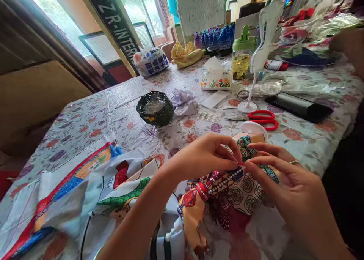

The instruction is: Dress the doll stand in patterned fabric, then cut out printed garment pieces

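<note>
My left hand (209,152) and my right hand (280,180) meet fingertip to fingertip above a patterned, multicoloured fabric piece (241,186) trimmed with rows of small pearl beads (212,188). Both hands pinch a tiny object between thumb and fingers; it is too small to name. The fabric piece lies on crumpled printed plastic bags (93,184) at the near edge of the table. A ring shows on a finger of my right hand.
The floral tablecloth (93,119) carries a black woven basket (155,108), red scissors (263,119), a tissue box (215,79), a green-lidded jar (242,53), a white stand (250,96) and a black flat case (298,106). Clutter fills the far right; a window is at the far left.
</note>
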